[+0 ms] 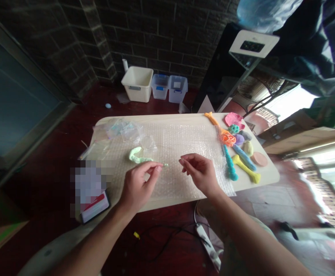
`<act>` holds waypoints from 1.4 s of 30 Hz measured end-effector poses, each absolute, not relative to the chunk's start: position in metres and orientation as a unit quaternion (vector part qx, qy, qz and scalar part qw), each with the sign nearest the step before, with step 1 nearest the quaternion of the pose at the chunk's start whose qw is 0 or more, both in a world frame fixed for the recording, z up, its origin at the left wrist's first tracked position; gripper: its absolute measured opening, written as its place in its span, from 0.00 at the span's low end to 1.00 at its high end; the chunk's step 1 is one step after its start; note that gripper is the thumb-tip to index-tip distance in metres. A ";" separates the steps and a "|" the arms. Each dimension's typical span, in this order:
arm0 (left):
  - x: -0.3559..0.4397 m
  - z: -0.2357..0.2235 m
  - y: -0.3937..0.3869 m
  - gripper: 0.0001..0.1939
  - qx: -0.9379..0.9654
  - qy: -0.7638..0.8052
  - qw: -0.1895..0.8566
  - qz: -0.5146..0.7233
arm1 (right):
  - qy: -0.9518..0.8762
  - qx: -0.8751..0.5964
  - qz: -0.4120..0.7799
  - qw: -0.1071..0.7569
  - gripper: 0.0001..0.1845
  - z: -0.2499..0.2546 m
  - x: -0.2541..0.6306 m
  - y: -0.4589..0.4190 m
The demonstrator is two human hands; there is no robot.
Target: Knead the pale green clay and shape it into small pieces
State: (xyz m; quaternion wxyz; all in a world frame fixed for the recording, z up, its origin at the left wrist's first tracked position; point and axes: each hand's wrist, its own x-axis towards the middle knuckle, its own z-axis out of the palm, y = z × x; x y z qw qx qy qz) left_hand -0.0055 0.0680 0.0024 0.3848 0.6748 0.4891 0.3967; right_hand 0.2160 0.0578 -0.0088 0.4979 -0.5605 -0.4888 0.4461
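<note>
My left hand (140, 184) is closed in a pinch, with tiny pale green clay bits (165, 165) showing at its fingertips. Just behind those fingers lies a curved, lumpy strip of pale green modelling clay (135, 155) on the bubble wrap (179, 140). To the right, my right hand (199, 170) holds thumb and forefinger together above the wrap. Whatever sits between those fingertips is too small to make out. A gap separates the two hands.
Coloured clay shapes crowd the table's right end, among them an orange flower (227, 138), a yellow bone-like piece (246, 168) and a teal stick (229, 163). Clear plastic bags (127, 130) lie at the back left. A phone-like device (95, 207) rests by the left front edge.
</note>
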 end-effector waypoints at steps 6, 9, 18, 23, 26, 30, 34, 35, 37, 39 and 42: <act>-0.013 0.000 0.086 0.06 0.809 0.463 0.111 0.345 | -0.489 -0.572 0.468 0.465 0.20 -0.022 0.223 0.065; -0.001 -0.008 0.088 0.08 0.847 0.450 0.065 0.277 | -0.495 -0.576 0.458 0.462 0.21 -0.025 0.228 0.065; 0.017 -0.027 0.088 0.08 0.876 0.432 0.028 0.213 | -0.478 -0.566 0.466 0.483 0.18 -0.026 0.244 0.063; 0.019 -0.025 0.091 0.07 0.882 0.427 0.033 0.197 | -0.478 -0.554 0.475 0.490 0.16 -0.028 0.243 0.063; 0.020 -0.023 0.092 0.05 0.882 0.424 0.038 0.200 | -0.469 -0.547 0.490 0.491 0.18 -0.025 0.241 0.063; 0.019 -0.023 0.095 0.05 0.873 0.421 0.062 0.236 | -0.460 -0.560 0.499 0.475 0.22 -0.020 0.239 0.063; 0.014 -0.023 0.093 0.05 0.843 0.416 0.132 0.314 | -0.464 -0.569 0.486 0.475 0.22 -0.020 0.235 0.063; 0.012 -0.022 0.091 0.05 0.835 0.415 0.148 0.330 | -0.466 -0.567 0.485 0.475 0.21 -0.021 0.233 0.064; 0.009 -0.020 0.088 0.05 0.822 0.416 0.172 0.350 | -0.468 -0.556 0.493 0.478 0.22 -0.023 0.227 0.065; 0.006 -0.017 0.085 0.05 0.814 0.418 0.186 0.359 | -0.471 -0.541 0.505 0.481 0.23 -0.024 0.220 0.066; 0.003 -0.011 0.083 0.07 0.809 0.416 0.190 0.368 | -0.479 -0.523 0.518 0.479 0.23 -0.024 0.207 0.068</act>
